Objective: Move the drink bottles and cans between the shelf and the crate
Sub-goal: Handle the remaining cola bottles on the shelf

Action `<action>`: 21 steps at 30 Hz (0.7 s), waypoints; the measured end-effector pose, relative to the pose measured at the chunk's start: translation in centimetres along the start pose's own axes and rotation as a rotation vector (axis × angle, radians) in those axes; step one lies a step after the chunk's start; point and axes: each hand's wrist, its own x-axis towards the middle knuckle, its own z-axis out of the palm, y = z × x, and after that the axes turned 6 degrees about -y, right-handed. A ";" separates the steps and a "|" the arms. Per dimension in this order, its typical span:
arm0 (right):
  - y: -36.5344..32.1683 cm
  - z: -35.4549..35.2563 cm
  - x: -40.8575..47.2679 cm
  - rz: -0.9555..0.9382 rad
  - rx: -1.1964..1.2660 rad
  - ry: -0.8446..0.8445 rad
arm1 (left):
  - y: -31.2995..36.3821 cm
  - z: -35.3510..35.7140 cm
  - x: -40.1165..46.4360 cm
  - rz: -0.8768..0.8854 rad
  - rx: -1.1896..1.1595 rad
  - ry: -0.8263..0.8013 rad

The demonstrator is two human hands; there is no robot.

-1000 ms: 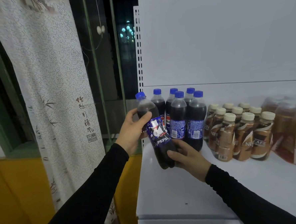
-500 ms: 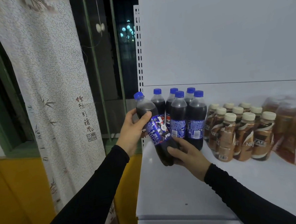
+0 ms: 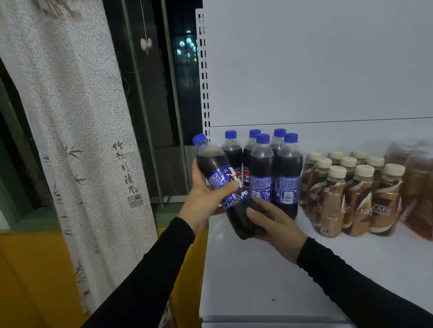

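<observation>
**Clerk:** Item one, the grip?

**Operator:** I log the left hand [image 3: 206,198] wrapped round the label band of the cola bottle [image 3: 226,188], thumb across the front. The right hand [image 3: 273,226] cups the base, fingers curled under it. Both hands grip the one bottle; neither is spread.

**Clerk:** Position of the bottle?

**Operator:** In the air, cap tilted up and left, over the left end of the shelf [image 3: 268,274], just in front of the cola group [image 3: 264,171]. It does not rest on the shelf.

**Clerk:** Why two hands?

**Operator:** My judgement: one hand steers the body and the other carries the weight, so the base can be set down or lifted away under control. I cannot tell from this view whether it is arriving or leaving. No crate is in view.

**Clerk:** Neighbouring stock?

**Operator:** Five cola bottles upright, blue caps, packed close at the back left. To their right, coffee bottles [image 3: 351,193], cream caps, in rows. Further right, wrapped packs [image 3: 427,189], blurred; contents not readable.

**Clerk:** Obstructions?

**Operator:** The standing cola lies directly behind the held bottle and close to the right hand's fingers; a careless swing could tip one. The upright [image 3: 203,76] bounds the left end. A curtain [image 3: 76,121] hangs beyond, well apart.
</observation>
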 end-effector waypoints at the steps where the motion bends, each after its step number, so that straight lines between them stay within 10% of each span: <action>1: -0.1 0.1 0.0 -0.004 -0.005 -0.003 | 0.0 0.0 0.0 0.006 0.000 0.008; 21: -3.0 2.8 0.1 -0.480 -0.671 0.110 | 1.2 -1.3 0.0 -0.288 -0.505 0.065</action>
